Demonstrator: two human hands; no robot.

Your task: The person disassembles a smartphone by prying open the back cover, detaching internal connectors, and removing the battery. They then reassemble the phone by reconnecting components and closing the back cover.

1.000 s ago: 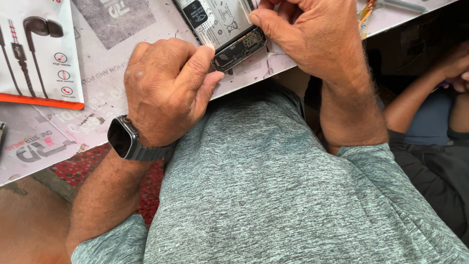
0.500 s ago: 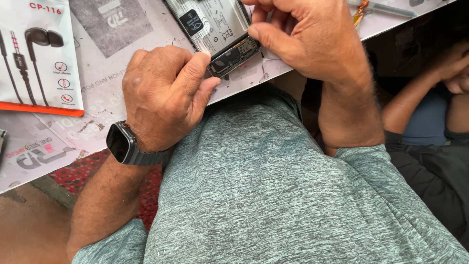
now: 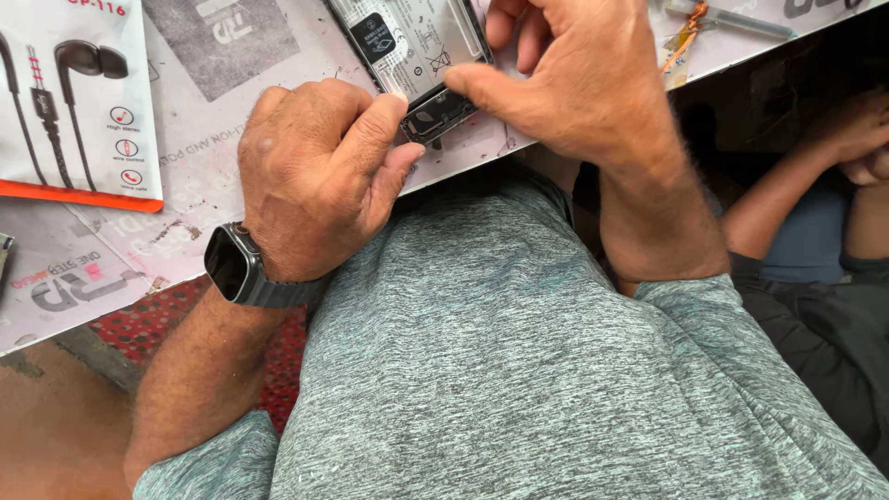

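From the head view, my left hand (image 3: 315,176) is curled into a loose fist, thumb pressing the opened phone (image 3: 417,56) at its lower end. My right hand (image 3: 574,79) arches over it, grip pinched on its edge. It lies flat on the counter (image 3: 213,139).
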